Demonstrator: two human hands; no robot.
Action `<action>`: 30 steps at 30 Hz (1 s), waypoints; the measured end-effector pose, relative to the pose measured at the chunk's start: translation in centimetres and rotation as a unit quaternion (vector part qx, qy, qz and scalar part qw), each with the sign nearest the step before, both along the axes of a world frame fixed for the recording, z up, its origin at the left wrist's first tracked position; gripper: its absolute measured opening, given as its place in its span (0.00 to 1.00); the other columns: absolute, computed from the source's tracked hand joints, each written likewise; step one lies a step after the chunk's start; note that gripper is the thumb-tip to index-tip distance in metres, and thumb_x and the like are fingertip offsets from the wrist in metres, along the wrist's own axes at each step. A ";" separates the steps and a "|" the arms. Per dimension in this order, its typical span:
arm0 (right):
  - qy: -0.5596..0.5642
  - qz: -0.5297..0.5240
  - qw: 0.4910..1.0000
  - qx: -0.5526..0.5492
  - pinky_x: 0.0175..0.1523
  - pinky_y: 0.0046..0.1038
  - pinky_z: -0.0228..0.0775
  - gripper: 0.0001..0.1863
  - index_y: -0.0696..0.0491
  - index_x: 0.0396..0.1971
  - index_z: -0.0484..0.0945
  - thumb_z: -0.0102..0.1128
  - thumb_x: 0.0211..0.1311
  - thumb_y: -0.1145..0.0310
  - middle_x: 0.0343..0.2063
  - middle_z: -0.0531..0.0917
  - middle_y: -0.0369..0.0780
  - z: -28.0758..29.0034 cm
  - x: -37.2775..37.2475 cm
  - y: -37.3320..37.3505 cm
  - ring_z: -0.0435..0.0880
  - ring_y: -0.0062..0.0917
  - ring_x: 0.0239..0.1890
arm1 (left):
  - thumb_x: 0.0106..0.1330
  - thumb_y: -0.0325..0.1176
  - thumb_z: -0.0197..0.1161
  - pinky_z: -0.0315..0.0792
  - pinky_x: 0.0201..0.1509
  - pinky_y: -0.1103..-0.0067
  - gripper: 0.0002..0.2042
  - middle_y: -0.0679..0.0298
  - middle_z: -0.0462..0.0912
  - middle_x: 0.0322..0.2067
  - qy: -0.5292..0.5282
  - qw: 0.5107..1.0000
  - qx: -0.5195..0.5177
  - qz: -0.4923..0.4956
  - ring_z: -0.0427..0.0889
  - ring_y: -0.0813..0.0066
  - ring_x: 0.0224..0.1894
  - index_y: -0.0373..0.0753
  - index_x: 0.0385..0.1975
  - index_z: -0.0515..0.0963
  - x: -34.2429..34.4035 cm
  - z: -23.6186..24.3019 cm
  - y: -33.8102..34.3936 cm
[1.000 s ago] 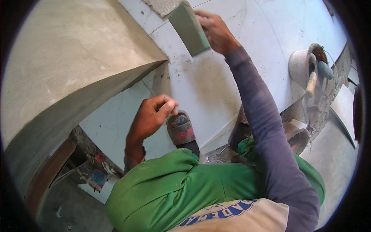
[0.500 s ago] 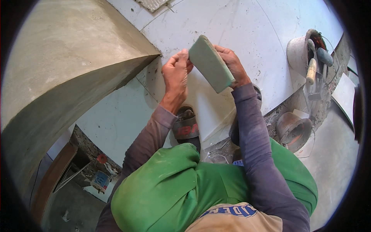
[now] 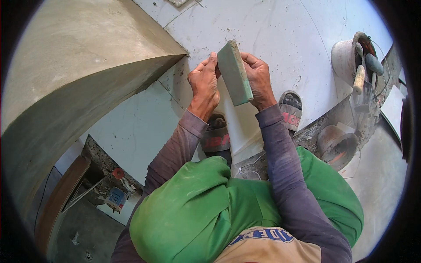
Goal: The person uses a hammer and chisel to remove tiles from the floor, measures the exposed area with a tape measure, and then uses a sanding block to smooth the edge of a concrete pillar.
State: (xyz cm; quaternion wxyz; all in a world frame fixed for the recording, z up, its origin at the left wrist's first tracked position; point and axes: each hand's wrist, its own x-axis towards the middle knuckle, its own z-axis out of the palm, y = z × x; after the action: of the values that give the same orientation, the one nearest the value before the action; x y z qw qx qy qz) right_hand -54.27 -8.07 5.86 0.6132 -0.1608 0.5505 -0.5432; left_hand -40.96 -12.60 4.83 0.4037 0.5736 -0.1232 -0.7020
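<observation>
Between my two hands, above the pale floor tiles (image 3: 280,48), is a greenish rectangular piece of tile (image 3: 233,75), tilted so that its rough, crusted edge shows on the right. My left hand (image 3: 205,83) pinches its left side, thumb against the face near the top. Around the right side, my right hand (image 3: 259,79) is closed on it, with some fingertips hidden behind. Below the piece are my sandals, the left (image 3: 215,136) and the right (image 3: 290,111).
A grey plastered wall (image 3: 87,57) with a curved lower edge rises on the left. At the right stands a bucket (image 3: 344,59) with handled tools, and a second bucket (image 3: 337,147) lies tipped nearer me. A small tin (image 3: 116,198) sits at lower left among debris.
The tile piece has turned in my hands, showing more of its rough edge and less of its face. My right hand has shifted slightly left, and the right sandal has come into fuller view.
</observation>
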 end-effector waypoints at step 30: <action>0.132 -0.166 0.977 0.016 0.54 0.37 0.79 0.21 0.62 0.59 0.74 0.60 0.68 0.76 0.44 0.87 0.52 -1.1 18.9 -1.7 0.88 0.39 0.45 | 0.69 0.65 0.61 0.75 0.59 0.59 0.42 0.35 0.82 0.52 -0.659 0.623 0.269 -0.324 0.82 0.38 0.56 0.22 0.57 0.76 36.7 -2.0 25.5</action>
State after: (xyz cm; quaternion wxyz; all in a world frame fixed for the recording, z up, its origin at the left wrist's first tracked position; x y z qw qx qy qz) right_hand -35.35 -9.79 4.76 0.4385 -0.1276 0.6543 -0.6028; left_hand -4.24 12.90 2.85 -0.2116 0.8886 -0.3405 -0.2231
